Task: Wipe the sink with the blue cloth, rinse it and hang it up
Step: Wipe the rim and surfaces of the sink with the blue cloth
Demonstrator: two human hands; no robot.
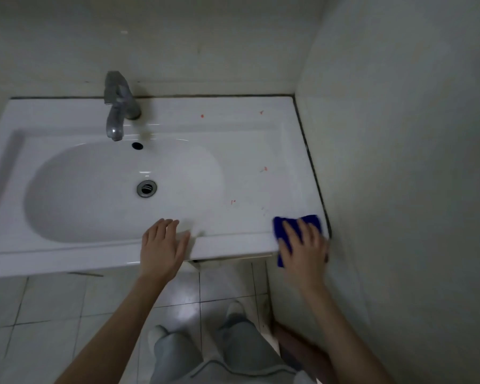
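pale walls meet in a corner (dim light) above a glossy white-tiled floor.

the right hand hides most of the blue cloth, both motion-blurred.

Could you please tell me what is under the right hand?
The blue cloth, on the sink's front right corner; the right hand covers its middle, so only its edges show.
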